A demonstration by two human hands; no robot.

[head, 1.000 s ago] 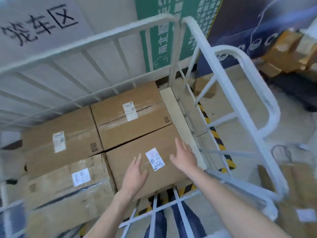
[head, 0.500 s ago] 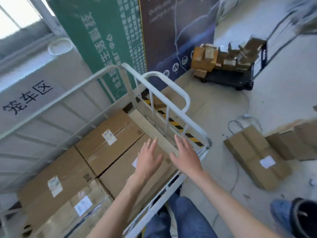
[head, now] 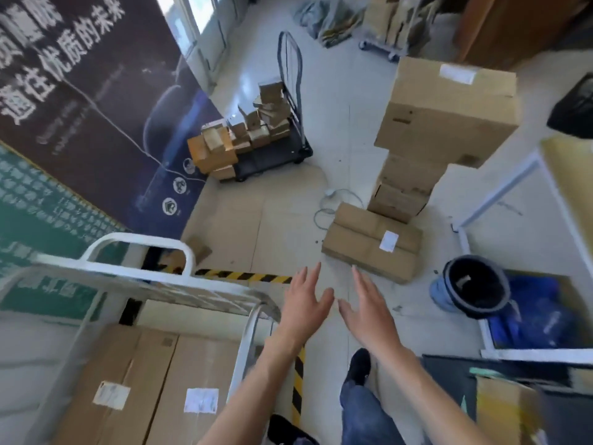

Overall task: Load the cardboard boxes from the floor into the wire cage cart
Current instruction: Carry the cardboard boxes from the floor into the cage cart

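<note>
The white wire cage cart [head: 179, 289] fills the lower left, with labelled cardboard boxes [head: 160, 387] lying flat inside it. A flat cardboard box with a white label [head: 369, 240] lies on the floor ahead. Behind it rises a stack of boxes [head: 442, 120], the top one large. My left hand [head: 306, 308] and my right hand [head: 367, 308] hover side by side over the floor, just right of the cart's corner and short of the flat box. Both hands are empty with fingers spread.
A black platform trolley [head: 272, 152] carrying several small boxes stands by the dark wall banner. A blue bin with a black liner [head: 471, 289] sits at right, beside a white frame [head: 500, 191]. Yellow-black tape [head: 244, 277] marks the floor. A white cable [head: 333, 200] lies near the stack.
My view has swung right, away from the cart toward the floor. Both hands have left the box in the cart and now hang over the floor near the flat box.
</note>
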